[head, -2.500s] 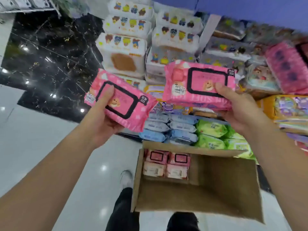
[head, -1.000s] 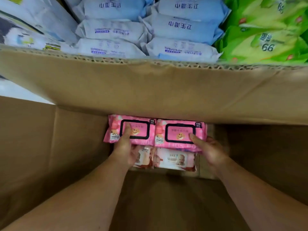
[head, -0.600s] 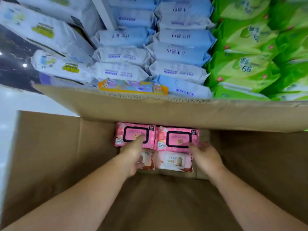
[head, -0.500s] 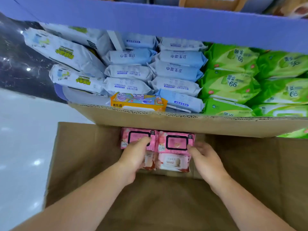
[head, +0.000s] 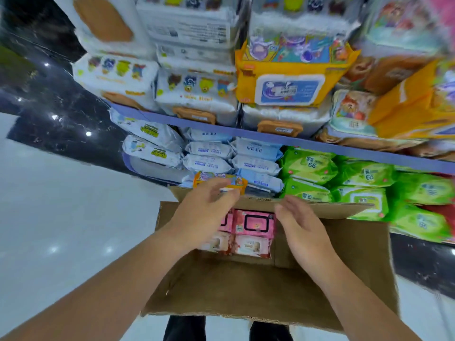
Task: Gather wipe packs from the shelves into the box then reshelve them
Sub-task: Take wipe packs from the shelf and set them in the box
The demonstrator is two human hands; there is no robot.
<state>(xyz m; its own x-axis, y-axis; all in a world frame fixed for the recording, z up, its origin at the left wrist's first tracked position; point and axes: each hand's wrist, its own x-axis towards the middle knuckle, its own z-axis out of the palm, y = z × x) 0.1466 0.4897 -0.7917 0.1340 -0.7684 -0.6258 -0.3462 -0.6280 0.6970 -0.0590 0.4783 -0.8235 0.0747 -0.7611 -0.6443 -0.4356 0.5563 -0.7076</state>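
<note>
An open cardboard box (head: 344, 267) stands on the floor against the shelves. At its far end lie pink wipe packs (head: 254, 223) on top of paler pink packs (head: 251, 247). My left hand (head: 204, 215) hovers above the box's far flap with fingers spread and holds nothing; it hides part of the left pink pack. My right hand (head: 302, 230) is raised over the box beside the packs, fingers relaxed and empty. A small orange pack (head: 236, 180) lies just past the flap, in front of my left fingertips.
Blue-white wipe packs (head: 256, 166) and green packs (head: 364, 175) fill the low shelf behind the box. A purple shelf edge (head: 246, 132) runs above them, carrying white bundles and an orange pack (head: 288, 87). Glossy white floor (head: 61, 217) spreads left. My legs show below the box.
Both hands let go of the two pink packs now lying in the box and rose out of it. The camera lifted, bringing the upper shelf into sight.
</note>
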